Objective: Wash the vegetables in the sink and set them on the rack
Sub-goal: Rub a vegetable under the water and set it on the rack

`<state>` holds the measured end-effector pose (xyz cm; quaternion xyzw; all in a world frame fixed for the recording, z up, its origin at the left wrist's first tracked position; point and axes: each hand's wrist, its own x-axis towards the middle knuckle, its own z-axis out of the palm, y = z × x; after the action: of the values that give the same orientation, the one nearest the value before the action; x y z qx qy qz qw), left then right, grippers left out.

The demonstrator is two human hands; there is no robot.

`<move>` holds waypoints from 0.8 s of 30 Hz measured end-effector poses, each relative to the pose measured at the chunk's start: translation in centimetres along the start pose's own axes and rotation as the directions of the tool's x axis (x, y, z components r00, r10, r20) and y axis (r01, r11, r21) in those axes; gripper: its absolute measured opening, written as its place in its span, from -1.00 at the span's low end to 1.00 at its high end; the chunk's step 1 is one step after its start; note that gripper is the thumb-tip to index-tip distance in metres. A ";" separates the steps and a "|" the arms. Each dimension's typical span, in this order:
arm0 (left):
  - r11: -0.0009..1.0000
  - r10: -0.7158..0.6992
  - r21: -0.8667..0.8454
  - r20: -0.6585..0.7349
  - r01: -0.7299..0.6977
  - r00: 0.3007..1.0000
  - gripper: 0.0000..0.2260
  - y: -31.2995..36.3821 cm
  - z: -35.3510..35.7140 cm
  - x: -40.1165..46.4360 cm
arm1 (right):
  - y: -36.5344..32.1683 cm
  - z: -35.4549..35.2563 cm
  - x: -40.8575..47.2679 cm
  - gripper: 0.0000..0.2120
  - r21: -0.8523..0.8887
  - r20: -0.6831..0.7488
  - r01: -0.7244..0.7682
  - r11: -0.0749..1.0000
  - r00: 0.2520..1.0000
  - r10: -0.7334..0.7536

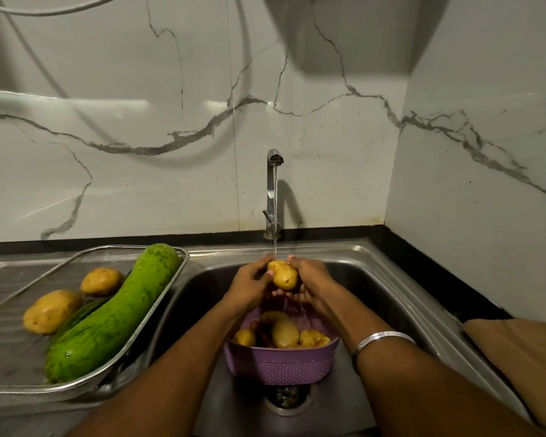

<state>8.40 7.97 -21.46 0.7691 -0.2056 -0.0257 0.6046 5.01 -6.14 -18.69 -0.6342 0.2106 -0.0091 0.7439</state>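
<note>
Centrally, both forearms extend over the stainless steel sink (375,279). The left hand (249,283) and right hand (312,282) cup a small yellow potato (285,275) under the tap stream, fingers curled around it, above the purple plastic basket (279,362) of potatoes.

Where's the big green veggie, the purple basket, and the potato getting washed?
big green veggie (114,313), head view, middle of its body.
purple basket (281,364), head view, front wall.
potato getting washed (285,275), head view, middle of its skin between both hands.
</note>
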 end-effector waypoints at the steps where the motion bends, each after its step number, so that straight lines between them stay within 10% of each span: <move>1: 1.000 -0.006 -0.001 -0.028 0.006 1.000 -0.68 -0.3 0.0 0.1 | 0.1 -0.1 0.1 -0.71 0.008 0.006 -0.002 1.000 1.000 0.002; 5: 0.997 -0.077 -0.027 -0.186 0.074 0.980 -0.82 -0.7 0.0 0.3 | 0.3 -0.6 -0.2 -0.77 -0.039 0.044 0.112 0.993 0.993 -0.111; 13: 0.999 -0.033 0.035 -0.064 0.035 0.997 -0.83 -1.2 0.4 0.2 | 1.6 0.1 0.8 -0.75 -0.393 0.068 0.431 0.812 0.895 -0.441; 24: 0.994 -0.077 -0.080 -0.098 0.069 0.992 -0.84 -1.0 0.0 -0.1 | 1.5 0.4 0.8 -0.76 -0.385 0.076 0.343 0.857 0.937 -0.340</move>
<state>8.57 8.15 -22.41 0.7527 -0.1456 -0.0167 0.6419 5.53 -5.66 -20.33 -0.7974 0.0904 -0.0967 0.5888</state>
